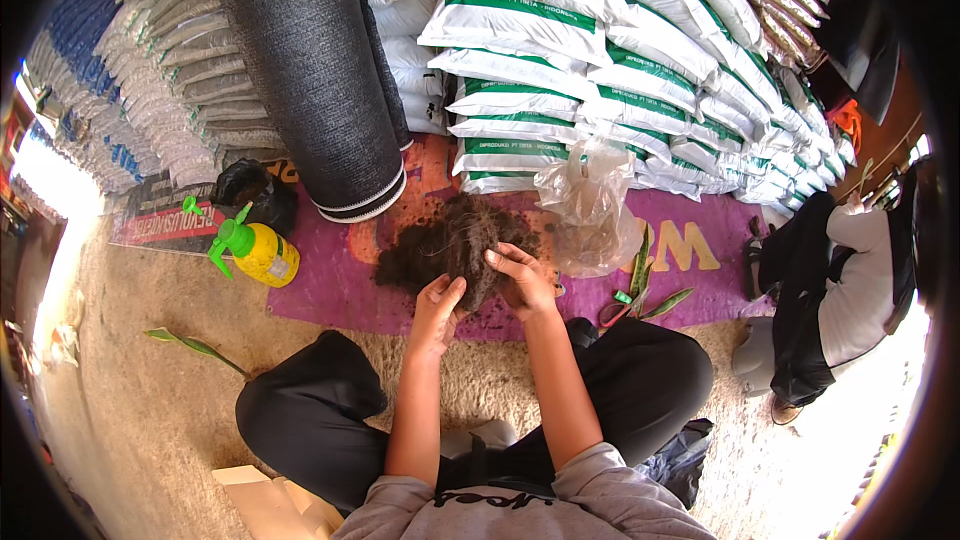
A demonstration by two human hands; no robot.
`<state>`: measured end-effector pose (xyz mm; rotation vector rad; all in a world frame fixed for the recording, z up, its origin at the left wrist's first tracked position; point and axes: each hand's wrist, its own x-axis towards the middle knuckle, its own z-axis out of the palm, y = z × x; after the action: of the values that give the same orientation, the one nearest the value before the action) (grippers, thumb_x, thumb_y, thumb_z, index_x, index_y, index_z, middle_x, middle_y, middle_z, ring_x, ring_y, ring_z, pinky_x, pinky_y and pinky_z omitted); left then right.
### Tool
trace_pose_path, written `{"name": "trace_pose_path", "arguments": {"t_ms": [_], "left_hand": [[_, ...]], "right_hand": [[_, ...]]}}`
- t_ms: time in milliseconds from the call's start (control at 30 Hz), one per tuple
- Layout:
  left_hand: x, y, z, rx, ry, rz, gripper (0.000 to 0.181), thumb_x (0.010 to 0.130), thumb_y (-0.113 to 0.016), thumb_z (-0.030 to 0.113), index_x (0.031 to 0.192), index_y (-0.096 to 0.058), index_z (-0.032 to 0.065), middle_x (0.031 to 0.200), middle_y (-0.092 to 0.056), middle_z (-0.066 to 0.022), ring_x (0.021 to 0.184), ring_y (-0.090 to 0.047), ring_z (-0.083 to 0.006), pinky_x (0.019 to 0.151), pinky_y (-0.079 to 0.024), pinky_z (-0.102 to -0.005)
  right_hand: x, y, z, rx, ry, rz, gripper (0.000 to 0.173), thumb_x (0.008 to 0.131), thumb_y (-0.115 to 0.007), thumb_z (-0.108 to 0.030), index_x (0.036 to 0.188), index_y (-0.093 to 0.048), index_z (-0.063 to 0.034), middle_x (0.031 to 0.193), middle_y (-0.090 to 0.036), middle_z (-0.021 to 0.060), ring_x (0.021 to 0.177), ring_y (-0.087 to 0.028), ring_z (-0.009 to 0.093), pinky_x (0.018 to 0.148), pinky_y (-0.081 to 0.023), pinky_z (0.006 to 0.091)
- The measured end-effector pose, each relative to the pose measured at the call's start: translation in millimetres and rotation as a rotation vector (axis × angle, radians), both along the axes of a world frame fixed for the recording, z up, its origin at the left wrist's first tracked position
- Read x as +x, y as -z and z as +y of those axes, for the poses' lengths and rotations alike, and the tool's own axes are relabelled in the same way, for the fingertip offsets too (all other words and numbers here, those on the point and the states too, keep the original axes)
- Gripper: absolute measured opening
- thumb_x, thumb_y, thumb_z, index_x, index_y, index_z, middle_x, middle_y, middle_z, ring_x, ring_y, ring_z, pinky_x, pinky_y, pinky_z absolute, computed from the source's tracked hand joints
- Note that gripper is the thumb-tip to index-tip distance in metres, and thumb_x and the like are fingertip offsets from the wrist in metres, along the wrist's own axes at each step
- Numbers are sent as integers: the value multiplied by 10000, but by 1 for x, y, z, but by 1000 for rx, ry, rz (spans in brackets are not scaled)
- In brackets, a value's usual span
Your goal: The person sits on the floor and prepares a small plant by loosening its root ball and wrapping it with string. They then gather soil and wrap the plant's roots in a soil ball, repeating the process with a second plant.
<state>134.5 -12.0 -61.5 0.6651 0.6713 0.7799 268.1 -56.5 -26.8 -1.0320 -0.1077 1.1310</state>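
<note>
A dark, fibrous clump of soil and roots is held between both hands, low over a purple printed banner. My left hand grips its lower left side, thumb on top. On the right side, my right hand has its thumb laid across the clump and its fingers mostly behind it. Loose dark soil is spread on the banner beneath and to the left. Thin pale roots stick out of the clump's upper part. Just right of the hands stands a crumpled clear plastic bag.
A yellow pressure sprayer with a black plastic bag behind it is at left. Red-handled scissors and snake plant leaves lie right. Ahead stand a black mesh roll and stacked sacks. A person sits at right.
</note>
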Motion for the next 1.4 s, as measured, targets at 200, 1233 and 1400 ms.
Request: {"name": "trace_pose_path", "arguments": {"t_ms": [200,1233,1400], "left_hand": [[-1,-17,2,431,-10,262,294,729,-694,110,953,-573,-37,853,-611,-54,753,-561,-84,614,-460,-227],[-5,-36,3,595,100,343,316,759,-661,81,1013,-550,-70,907,-597,-58,797,-534,-80,694,-441,-223],[-4,-29,2,586,87,324,322,767,-653,93,1032,-549,-58,913,-595,-47,790,-524,-77,690,-428,-218]], "right_hand": [[2,14,-8,31,-4,-215,399,687,-737,-169,998,-556,5,912,-576,46,816,-531,114,699,-405,226],[-1,-15,-9,3,-8,-866,405,662,-745,-183,939,-588,66,806,-637,126,746,-599,178,695,-469,283],[-2,-27,-9,-86,-35,-994,350,671,-737,-153,894,-585,70,727,-589,57,678,-513,92,601,-419,239]]}}
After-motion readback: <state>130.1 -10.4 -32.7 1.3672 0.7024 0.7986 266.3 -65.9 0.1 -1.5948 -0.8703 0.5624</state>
